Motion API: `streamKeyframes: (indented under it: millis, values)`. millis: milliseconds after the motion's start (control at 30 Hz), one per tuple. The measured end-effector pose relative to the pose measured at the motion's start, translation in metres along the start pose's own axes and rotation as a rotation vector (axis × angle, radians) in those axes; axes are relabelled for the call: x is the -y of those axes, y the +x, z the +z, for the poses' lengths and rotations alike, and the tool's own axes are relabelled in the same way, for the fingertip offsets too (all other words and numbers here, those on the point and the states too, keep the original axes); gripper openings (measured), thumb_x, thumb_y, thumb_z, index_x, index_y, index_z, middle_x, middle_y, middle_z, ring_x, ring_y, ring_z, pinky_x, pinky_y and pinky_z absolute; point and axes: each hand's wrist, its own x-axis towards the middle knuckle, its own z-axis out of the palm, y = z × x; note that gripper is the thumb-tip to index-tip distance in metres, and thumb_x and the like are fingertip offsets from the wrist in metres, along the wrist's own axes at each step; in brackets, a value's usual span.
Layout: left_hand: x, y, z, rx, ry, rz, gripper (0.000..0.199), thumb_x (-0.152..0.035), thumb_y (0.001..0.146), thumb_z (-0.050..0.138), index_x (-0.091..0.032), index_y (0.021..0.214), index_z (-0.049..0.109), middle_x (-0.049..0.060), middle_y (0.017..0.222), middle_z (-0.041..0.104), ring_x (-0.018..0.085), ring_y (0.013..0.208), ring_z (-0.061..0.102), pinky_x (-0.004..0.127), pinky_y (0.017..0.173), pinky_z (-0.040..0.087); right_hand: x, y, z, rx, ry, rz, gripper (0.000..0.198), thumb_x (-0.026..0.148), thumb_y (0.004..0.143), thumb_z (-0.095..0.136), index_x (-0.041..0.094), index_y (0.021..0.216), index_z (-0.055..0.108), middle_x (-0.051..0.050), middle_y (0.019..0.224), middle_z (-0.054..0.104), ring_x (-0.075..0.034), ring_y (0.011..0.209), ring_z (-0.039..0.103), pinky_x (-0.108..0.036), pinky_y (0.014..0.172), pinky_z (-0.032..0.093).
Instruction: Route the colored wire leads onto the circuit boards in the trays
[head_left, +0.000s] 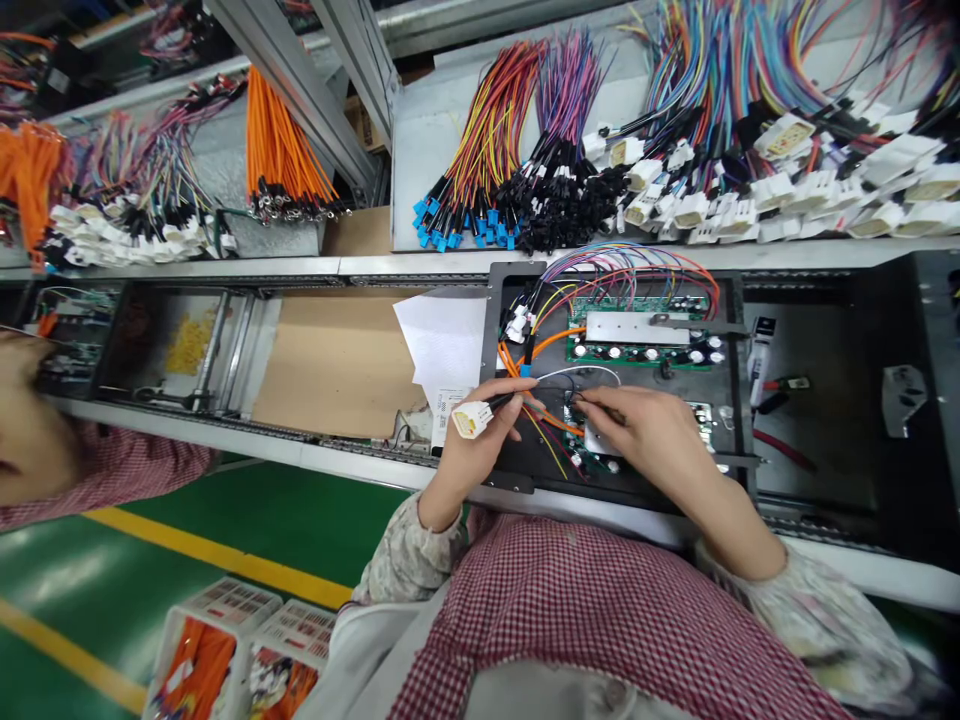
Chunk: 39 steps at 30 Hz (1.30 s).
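My left hand (487,425) is closed around a wire harness whose white connector (471,420) sticks out on the left. Wires of that harness run from it toward my right hand (637,420), whose fingertips pinch a thin dark wire over the lower circuit board (600,440). Both hands are above a black metal housing (510,470). The upper green circuit board (577,350) carries a silver heat sink (637,328), with coloured wires arching from it to white plugs (517,322). Thick orange wires (551,340) lie by my left hand. My fingers partly hide the lower board.
Bundles of blue-tipped wires (487,130), black-tipped wires (570,100) and white connectors (810,195) lie on the shelf behind. A cardboard sheet (337,360) and white paper (446,335) are left of the housing. A co-worker's arm (37,420) is at far left. Baskets (217,620) stand below.
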Motion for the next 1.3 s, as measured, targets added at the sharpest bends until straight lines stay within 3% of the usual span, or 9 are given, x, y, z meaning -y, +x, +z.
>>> streamKeyframes:
  millis: [67,200,333,467,667,1033,1300]
  values:
    - [-0.001,0.0,0.001,-0.013,0.007,-0.001,0.021,-0.031,0.096,0.062,-0.021,0.11,0.072,0.007,0.098,0.076,0.011,0.071,0.07,0.017,0.054,0.055,0.001,0.0,-0.002,0.003,-0.024,-0.015,0.027,0.034,0.096,0.053,0.024,0.098,0.078,-0.005,0.089,0.077,-0.023,0.075,0.072,-0.032,0.061,0.045]
    - [0.001,0.0,0.001,-0.054,-0.036,0.002,0.021,-0.032,0.095,0.064,-0.019,0.11,0.071,0.008,0.098,0.075,0.015,0.084,0.073,0.016,0.053,0.054,0.009,-0.011,-0.015,-0.127,-0.014,-0.005,0.028,0.041,0.096,0.056,0.023,0.103,0.076,-0.003,0.085,0.077,-0.02,0.071,0.07,-0.031,0.061,0.046]
    - [0.006,0.002,0.001,-0.046,-0.083,-0.005,0.02,-0.034,0.096,0.062,-0.018,0.107,0.069,0.008,0.096,0.075,0.016,0.082,0.073,0.017,0.053,0.055,0.016,-0.025,-0.026,-0.092,-0.027,-0.126,0.032,0.041,0.099,0.052,0.023,0.086,0.074,-0.002,0.081,0.075,-0.018,0.07,0.069,-0.029,0.06,0.044]
    - [0.006,0.003,0.001,-0.055,-0.11,-0.024,0.02,-0.035,0.095,0.063,-0.018,0.105,0.067,0.006,0.096,0.073,0.015,0.078,0.074,0.019,0.053,0.058,0.012,-0.021,-0.018,-0.156,-0.006,-0.066,0.03,0.035,0.101,0.047,0.021,0.093,0.073,-0.005,0.087,0.076,-0.019,0.074,0.07,-0.029,0.062,0.045]
    - [0.006,0.002,0.002,-0.025,-0.174,-0.067,0.021,-0.036,0.095,0.063,-0.018,0.105,0.065,0.005,0.09,0.074,0.015,0.076,0.075,0.017,0.054,0.058,0.003,-0.006,0.0,-0.008,-0.028,-0.01,0.024,0.032,0.097,0.052,0.022,0.098,0.074,-0.005,0.082,0.074,-0.022,0.073,0.068,-0.031,0.061,0.041]
    - [0.007,0.002,0.003,-0.033,-0.206,-0.067,0.02,-0.035,0.094,0.065,-0.019,0.105,0.065,0.003,0.089,0.071,0.014,0.077,0.074,0.017,0.055,0.058,0.004,-0.002,-0.002,0.06,-0.036,-0.006,0.026,0.034,0.096,0.054,0.024,0.099,0.077,-0.005,0.085,0.075,-0.022,0.075,0.069,-0.03,0.06,0.039]
    - [0.005,0.002,0.003,-0.043,-0.164,-0.074,0.023,-0.037,0.094,0.065,-0.019,0.108,0.066,0.004,0.09,0.07,0.015,0.079,0.074,0.018,0.056,0.059,0.011,-0.006,-0.009,-0.064,-0.094,-0.02,0.031,0.039,0.098,0.052,0.025,0.094,0.079,-0.005,0.083,0.076,-0.02,0.07,0.068,-0.03,0.057,0.039]
